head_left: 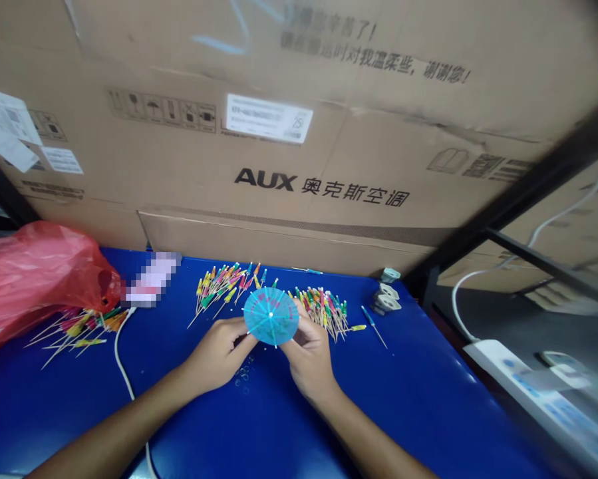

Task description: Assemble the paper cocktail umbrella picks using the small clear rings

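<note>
A blue paper cocktail umbrella (271,318) is spread wide, its canopy facing me, between my two hands. My left hand (223,352) is closed at its left edge, thumb and fingers pinching there. On the other side my right hand (311,349) grips it with bent fingers; the canopy hides the stick and some fingertips. Behind the hands lie a pile of folded cocktail umbrellas (221,286) on the left and a denser pile (326,309) on the right. Several small clear rings (243,379) are scattered on the blue tabletop (219,432) below my hands.
A red plastic bag (44,273) lies at left, with more folded umbrellas (79,329) by its mouth. A white cable (122,366) runs from a blurred-out device (153,279). Small pale-green objects (387,296) sit at back right. A large cardboard box (279,159) stands behind; a power strip (528,392) is at right.
</note>
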`<move>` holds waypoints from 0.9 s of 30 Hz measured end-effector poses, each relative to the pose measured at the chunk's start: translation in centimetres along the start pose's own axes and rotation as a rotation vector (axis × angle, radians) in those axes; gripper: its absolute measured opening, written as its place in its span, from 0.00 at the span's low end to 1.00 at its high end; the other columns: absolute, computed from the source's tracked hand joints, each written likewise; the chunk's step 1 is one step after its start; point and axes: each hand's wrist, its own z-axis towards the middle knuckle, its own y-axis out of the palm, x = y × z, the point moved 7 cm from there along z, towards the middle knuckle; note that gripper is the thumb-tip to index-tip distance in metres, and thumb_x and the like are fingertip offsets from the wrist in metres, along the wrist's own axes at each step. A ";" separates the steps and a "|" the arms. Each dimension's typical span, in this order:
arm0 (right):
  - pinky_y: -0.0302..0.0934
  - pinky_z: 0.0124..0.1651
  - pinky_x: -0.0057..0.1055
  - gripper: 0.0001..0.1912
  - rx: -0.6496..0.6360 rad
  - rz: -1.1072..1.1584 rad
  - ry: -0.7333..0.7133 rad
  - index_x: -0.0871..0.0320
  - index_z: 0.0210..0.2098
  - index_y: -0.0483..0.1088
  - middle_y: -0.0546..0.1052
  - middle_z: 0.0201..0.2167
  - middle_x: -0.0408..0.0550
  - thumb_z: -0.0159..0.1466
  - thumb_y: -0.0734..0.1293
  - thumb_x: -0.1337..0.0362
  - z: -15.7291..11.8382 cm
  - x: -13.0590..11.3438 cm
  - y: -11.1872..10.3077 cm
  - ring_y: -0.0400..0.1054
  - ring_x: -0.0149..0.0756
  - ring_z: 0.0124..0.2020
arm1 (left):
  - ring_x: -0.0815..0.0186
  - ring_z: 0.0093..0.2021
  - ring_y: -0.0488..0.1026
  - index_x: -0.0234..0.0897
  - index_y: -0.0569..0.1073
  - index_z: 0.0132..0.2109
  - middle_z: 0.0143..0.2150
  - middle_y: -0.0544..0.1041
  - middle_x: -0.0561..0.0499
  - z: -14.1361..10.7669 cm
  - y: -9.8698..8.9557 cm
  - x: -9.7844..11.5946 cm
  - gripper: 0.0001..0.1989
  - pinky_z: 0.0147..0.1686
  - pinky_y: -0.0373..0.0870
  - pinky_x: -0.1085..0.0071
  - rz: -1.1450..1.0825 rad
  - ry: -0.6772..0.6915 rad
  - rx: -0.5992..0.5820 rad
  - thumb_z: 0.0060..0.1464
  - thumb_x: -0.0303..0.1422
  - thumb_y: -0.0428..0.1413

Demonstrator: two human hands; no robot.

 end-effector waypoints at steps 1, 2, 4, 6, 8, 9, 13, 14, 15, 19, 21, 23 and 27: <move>0.67 0.47 0.39 0.10 0.005 -0.004 -0.002 0.52 0.37 0.81 0.76 0.37 0.50 0.61 0.74 0.54 0.0 0.0 0.0 0.69 0.43 0.41 | 0.63 0.32 0.74 0.36 0.77 0.36 0.32 0.78 0.49 0.0 0.0 0.1 0.14 0.34 0.68 0.70 0.000 0.010 0.003 0.67 0.34 0.50; 0.67 0.47 0.39 0.10 0.009 -0.006 -0.003 0.52 0.36 0.82 0.77 0.37 0.50 0.61 0.74 0.54 0.0 -0.1 -0.1 0.70 0.43 0.41 | 0.62 0.32 0.74 0.36 0.77 0.36 0.32 0.79 0.49 -0.1 0.0 0.2 0.14 0.34 0.68 0.70 0.000 0.019 0.009 0.67 0.34 0.50; 0.68 0.47 0.39 0.10 0.011 -0.005 -0.004 0.52 0.37 0.82 0.78 0.36 0.50 0.61 0.74 0.54 -0.1 -0.1 0.0 0.71 0.44 0.40 | 0.62 0.33 0.74 0.36 0.77 0.36 0.32 0.78 0.49 -0.2 0.0 0.3 0.14 0.34 0.68 0.70 0.002 0.029 0.022 0.67 0.33 0.51; 0.69 0.46 0.40 0.12 -0.007 0.000 0.006 0.52 0.39 0.82 0.79 0.38 0.50 0.62 0.73 0.53 -0.3 0.0 0.1 0.72 0.45 0.41 | 0.62 0.32 0.74 0.36 0.77 0.34 0.30 0.77 0.49 -0.4 0.1 0.2 0.13 0.33 0.68 0.71 -0.001 0.029 0.033 0.66 0.33 0.52; 0.69 0.46 0.40 0.12 -0.032 -0.003 0.016 0.53 0.40 0.82 0.80 0.39 0.51 0.63 0.72 0.52 -0.5 0.2 0.4 0.72 0.45 0.41 | 0.63 0.30 0.74 0.36 0.76 0.32 0.29 0.77 0.50 -0.5 0.1 0.1 0.13 0.32 0.67 0.71 -0.005 0.028 0.042 0.65 0.32 0.52; 0.69 0.46 0.40 0.12 -0.046 -0.009 0.018 0.53 0.40 0.82 0.80 0.40 0.51 0.63 0.72 0.52 -0.6 0.3 0.5 0.73 0.45 0.41 | 0.63 0.31 0.74 0.36 0.76 0.33 0.30 0.78 0.50 -0.5 0.1 0.1 0.13 0.32 0.67 0.71 -0.009 0.025 0.041 0.65 0.31 0.52; 0.69 0.44 0.39 0.11 -0.071 -0.014 0.022 0.52 0.41 0.82 0.81 0.40 0.50 0.65 0.71 0.54 -0.7 0.5 0.7 0.74 0.45 0.40 | 0.61 0.34 0.75 0.36 0.77 0.34 0.34 0.79 0.48 -0.5 0.3 -0.2 0.14 0.36 0.69 0.69 -0.019 -0.006 0.009 0.67 0.34 0.51; 0.70 0.44 0.39 0.11 -0.065 -0.010 0.023 0.52 0.41 0.82 0.81 0.40 0.50 0.65 0.71 0.54 -0.7 0.5 0.7 0.74 0.45 0.41 | 0.61 0.34 0.75 0.36 0.77 0.34 0.33 0.79 0.48 -0.4 0.3 -0.2 0.15 0.36 0.69 0.69 -0.014 -0.012 0.006 0.67 0.35 0.51; 0.70 0.44 0.39 0.11 -0.054 -0.007 0.024 0.52 0.41 0.82 0.81 0.40 0.50 0.64 0.71 0.54 -0.7 0.5 0.6 0.74 0.45 0.41 | 0.61 0.34 0.75 0.36 0.77 0.33 0.33 0.79 0.48 -0.4 0.3 -0.3 0.15 0.35 0.68 0.70 -0.005 -0.015 0.007 0.67 0.35 0.51; 0.71 0.44 0.41 0.12 -0.012 -0.020 0.037 0.52 0.38 0.83 0.82 0.39 0.50 0.63 0.72 0.53 -0.6 0.8 0.2 0.75 0.46 0.41 | 0.63 0.30 0.72 0.36 0.76 0.32 0.29 0.77 0.50 -0.4 0.2 -0.3 0.15 0.30 0.64 0.71 0.034 -0.003 0.014 0.66 0.35 0.51; 0.71 0.43 0.41 0.12 0.000 -0.029 0.041 0.53 0.36 0.83 0.82 0.38 0.50 0.62 0.73 0.51 -0.7 1.0 0.1 0.75 0.47 0.41 | 0.64 0.29 0.72 0.36 0.75 0.32 0.28 0.76 0.51 -0.4 0.2 -0.2 0.15 0.30 0.64 0.72 0.040 0.008 0.009 0.66 0.34 0.51; 0.71 0.41 0.40 0.13 0.010 -0.029 0.042 0.53 0.34 0.83 0.82 0.34 0.49 0.61 0.73 0.50 -0.7 1.1 0.0 0.75 0.47 0.39 | 0.64 0.29 0.72 0.36 0.76 0.33 0.28 0.77 0.51 -0.4 0.2 0.0 0.14 0.30 0.64 0.72 0.038 0.019 0.005 0.66 0.33 0.51; 0.71 0.41 0.41 0.14 0.023 -0.020 0.046 0.53 0.32 0.83 0.81 0.29 0.49 0.61 0.73 0.50 -0.7 1.2 -0.1 0.75 0.47 0.36 | 0.64 0.29 0.72 0.36 0.76 0.33 0.29 0.77 0.50 -0.2 0.1 0.3 0.14 0.31 0.64 0.72 0.032 0.024 -0.002 0.66 0.33 0.51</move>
